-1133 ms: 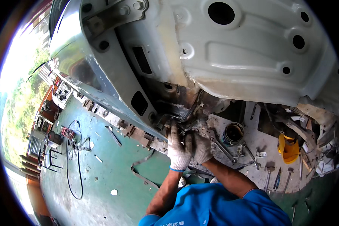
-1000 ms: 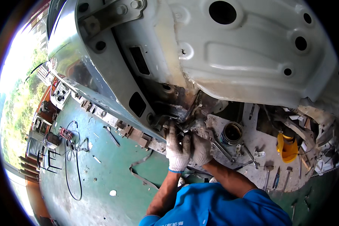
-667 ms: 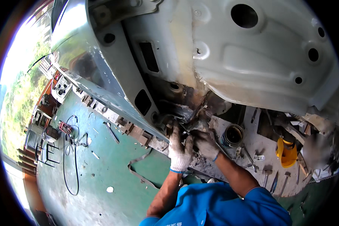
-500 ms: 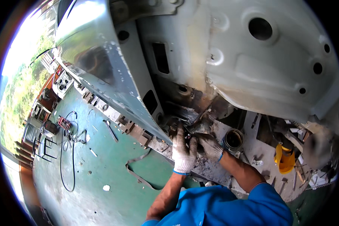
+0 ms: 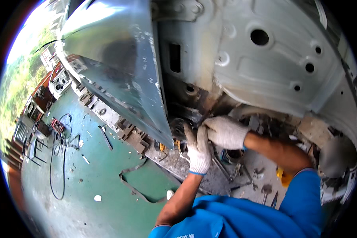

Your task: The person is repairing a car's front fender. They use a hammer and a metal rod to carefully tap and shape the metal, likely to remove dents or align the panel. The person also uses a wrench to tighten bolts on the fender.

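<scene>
Both my hands wear white knit work gloves and meet at the lower end of an upright grey sheet-metal panel [image 5: 141,85]. My left hand [image 5: 199,152] points away from me, fingers close together, beside a dark rounded part [image 5: 178,129]. Coming in from the right, my right hand [image 5: 227,133] has its fingers curled in against the left fingertips. What the fingers pinch, if anything, is hidden. Right behind them lies the rusty, bare-metal lower corner [image 5: 205,104] of a pale grey vehicle body [image 5: 246,67]. A yellow-and-black object [image 5: 159,146] shows under the panel's edge.
An open tin [image 5: 231,155] stands below my right wrist. Hand tools, among them a hammer [image 5: 266,189], lie on the cluttered surface to the right, near a yellow object [image 5: 283,177]. On the green floor [image 5: 107,174] at left are a strap [image 5: 133,186] and a cable [image 5: 51,174].
My view has shifted, and the panel now appears farther right. My right hand has risen beside the left fingertips, its back now turned more toward me. The yellow-and-black object has come into sight.
</scene>
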{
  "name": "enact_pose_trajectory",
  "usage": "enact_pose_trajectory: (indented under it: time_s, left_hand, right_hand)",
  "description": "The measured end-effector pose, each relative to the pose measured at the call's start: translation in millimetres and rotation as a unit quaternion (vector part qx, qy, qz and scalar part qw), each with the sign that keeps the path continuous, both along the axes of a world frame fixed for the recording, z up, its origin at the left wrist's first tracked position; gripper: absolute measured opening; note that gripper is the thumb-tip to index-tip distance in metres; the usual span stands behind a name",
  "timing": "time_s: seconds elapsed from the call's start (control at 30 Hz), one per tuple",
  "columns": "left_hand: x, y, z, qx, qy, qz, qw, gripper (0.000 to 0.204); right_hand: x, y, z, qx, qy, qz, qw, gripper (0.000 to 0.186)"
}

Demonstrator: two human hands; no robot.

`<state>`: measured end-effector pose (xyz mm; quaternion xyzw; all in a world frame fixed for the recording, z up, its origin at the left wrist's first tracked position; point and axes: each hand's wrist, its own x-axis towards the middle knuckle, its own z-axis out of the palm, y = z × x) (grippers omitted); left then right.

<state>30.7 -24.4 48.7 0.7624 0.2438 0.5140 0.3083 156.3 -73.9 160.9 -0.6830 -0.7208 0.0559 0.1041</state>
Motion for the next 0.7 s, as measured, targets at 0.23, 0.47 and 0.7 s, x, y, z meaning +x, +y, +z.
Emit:
enact_pose_trajectory:
  time_s: [0.23, 0.47, 0.7]
  left_hand:
    - [-30.3, -7.4, 25.8, -0.295, -0.091, -0.088, 0.947, 0.056]
    - [-38.1, -8.5, -12.3, -0.096, -0.025, -0.041, 0.994, 0.06]
    - [-31.1, -0.2, -11.7, -0.284, -0.129, -0.129, 0.941, 0.061]
  right_hand:
    - [-38.4, 1.4, 20.7, -0.026, -0.089, -0.128, 0.987, 0.023]
    - [-47.4, -15.8, -10.2, 0.075, -0.073, -0.138, 0.985, 0.021]
    - [-38.0, -29.9, -113.8, 0.276, 0.083, -0.176, 0.941, 0.019]
